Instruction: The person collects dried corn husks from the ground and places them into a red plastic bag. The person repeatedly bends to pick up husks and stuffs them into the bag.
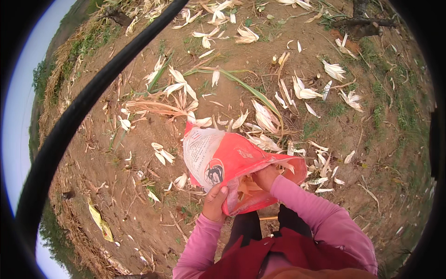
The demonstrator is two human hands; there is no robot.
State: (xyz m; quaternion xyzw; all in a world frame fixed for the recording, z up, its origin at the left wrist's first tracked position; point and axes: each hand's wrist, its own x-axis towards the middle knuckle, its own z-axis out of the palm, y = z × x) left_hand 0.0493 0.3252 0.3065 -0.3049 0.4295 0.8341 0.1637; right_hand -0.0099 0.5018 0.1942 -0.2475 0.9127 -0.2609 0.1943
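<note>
A red and white woven plastic sack [240, 153] with printing on its side lies before me, its mouth towards my body. My left hand [215, 202] grips the near left edge of the mouth, thumb on the outside. My right hand [265, 177] reaches inside the opening; its fingers are hidden, so whether they hold anything does not show. Dry, pale husk pieces [249, 186] show inside the sack beside my right hand. Around the sack's far side lie white corn husks [265, 117] on the soil.
Brown soil [139, 146] bears scattered husks and cut stalk stubs. A long green leaf [244, 85] lies beyond the sack. A yellow wrapper [101, 221] is at lower left, a dark branch [366, 24] at upper right. A blurred black strap [94, 83] crosses the left of the view.
</note>
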